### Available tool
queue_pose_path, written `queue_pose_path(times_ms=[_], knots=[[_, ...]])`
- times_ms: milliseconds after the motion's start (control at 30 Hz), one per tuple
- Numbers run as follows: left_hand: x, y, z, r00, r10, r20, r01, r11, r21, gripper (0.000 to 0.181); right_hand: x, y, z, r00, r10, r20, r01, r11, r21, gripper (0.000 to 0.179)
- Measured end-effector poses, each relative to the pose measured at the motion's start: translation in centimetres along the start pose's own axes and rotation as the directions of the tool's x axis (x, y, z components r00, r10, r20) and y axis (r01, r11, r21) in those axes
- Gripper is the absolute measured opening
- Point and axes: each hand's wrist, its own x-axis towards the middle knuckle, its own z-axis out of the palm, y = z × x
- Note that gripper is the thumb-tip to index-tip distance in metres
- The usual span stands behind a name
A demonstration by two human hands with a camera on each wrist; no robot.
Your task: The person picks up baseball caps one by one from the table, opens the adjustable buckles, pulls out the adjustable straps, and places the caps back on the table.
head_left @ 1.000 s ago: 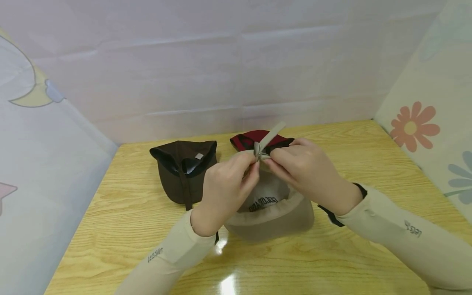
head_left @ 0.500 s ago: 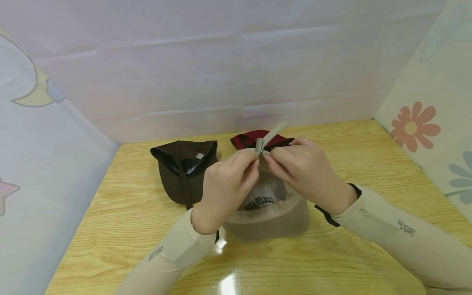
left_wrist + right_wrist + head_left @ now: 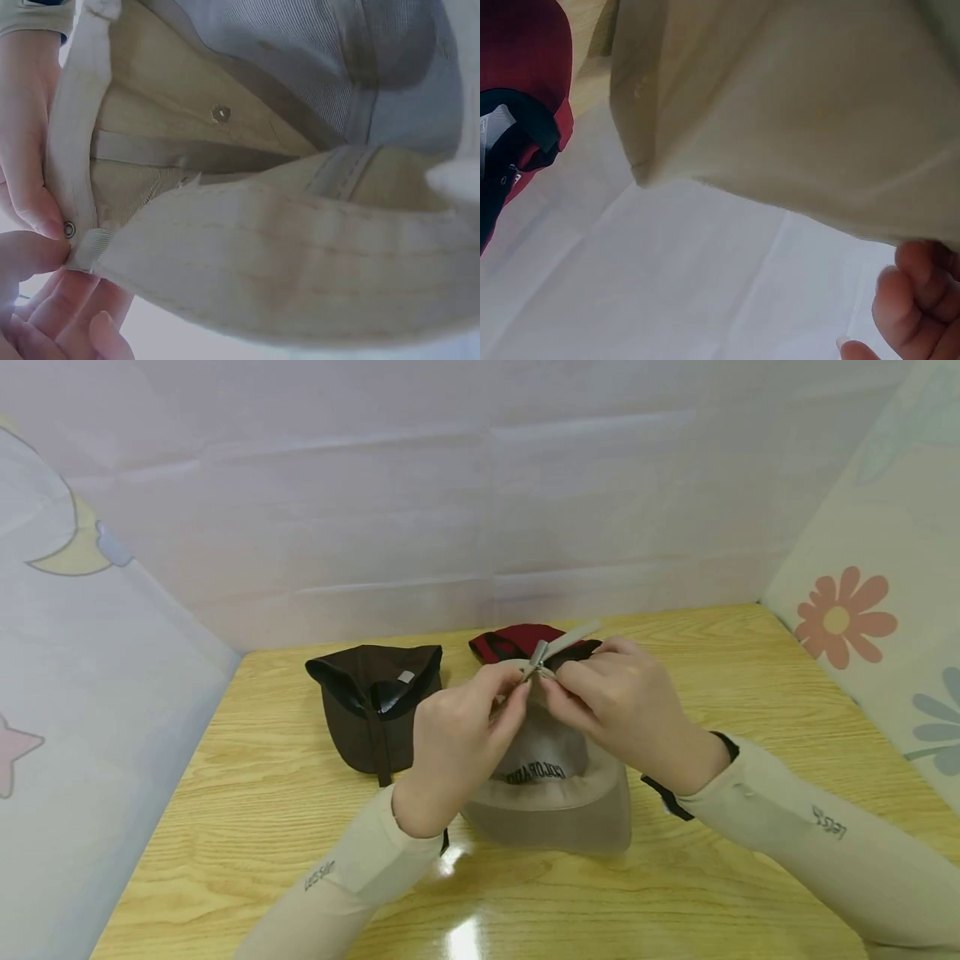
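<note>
Both hands meet at the back strap of a beige cap (image 3: pixel 551 827), its brim toward the person and mirrored dark lettering showing inside the crown. My left hand (image 3: pixel 461 739) pinches the closure end beside a small metal buckle (image 3: pixel 537 653). On the buckle's other side, my right hand (image 3: pixel 626 702) pinches the band with thumb and curled index finger. A loose strap tail (image 3: pixel 576 637) sticks up to the right. In the left wrist view, fingertips grip the band beside a round metal eyelet (image 3: pixel 69 229). Crown fabric (image 3: pixel 780 127) fills much of the right wrist view, with fingers (image 3: pixel 922 292) at its lower edge.
A dark brown cap (image 3: pixel 341 739) lies left of the hands on the wooden table (image 3: pixel 247 827), its strap trailing forward. Behind the hands lies a red cap (image 3: pixel 510 639) with dark lining, partly hidden. Printed cloth walls (image 3: pixel 480 510) enclose the back and sides.
The buckle and strap tail have tilted to the right, and the tail now lies lower. The beige cap has swayed slightly between the hands. Both hands keep their pinch.
</note>
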Motion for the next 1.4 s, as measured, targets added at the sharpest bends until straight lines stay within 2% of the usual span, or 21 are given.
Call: queue_pose_path(times_ms=[100,200,433,600,767,1067,1400], knots=[[0.01,0.08,0.2,1.0,0.02,-0.012,-0.02,0.999,0.036,0.004,0.06,-0.05,-0.02,1.0,-0.003,-0.018,0.003,1.0,-0.027,0.046],[0.03,0.16,0.31,0.999,0.033,-0.011,-0.032,0.998,0.05,0.011,0.13,-0.1,-0.09,1.0,0.002,-0.023,-0.004,0.998,-0.057,0.044],[0.01,0.2,0.38,0.999,0.028,0.017,-0.029,0.999,0.038,0.011,0.27,0.07,-0.13,0.998,0.023,-0.059,-0.027,0.997,-0.066,0.042],[-0.05,0.24,0.38,1.0,0.009,0.012,-0.009,1.0,0.011,0.004,0.19,0.21,-0.16,0.998,0.029,-0.057,-0.033,0.998,-0.059,0.042],[0.12,0.35,0.4,1.0,0.002,-0.013,-0.001,1.0,0.009,0.017,0.13,0.15,-0.12,0.998,0.028,-0.056,-0.032,0.998,-0.059,0.043],[0.16,0.35,0.54,0.999,0.042,-0.032,-0.039,0.997,0.071,0.016,-0.02,-0.05,-0.23,0.998,0.042,-0.043,-0.044,0.997,-0.069,0.043],[0.0,0.52,0.3,0.999,0.047,-0.024,-0.045,0.997,0.064,0.018,-0.12,0.13,-0.23,0.996,0.073,-0.055,-0.077,0.995,-0.071,0.039]])
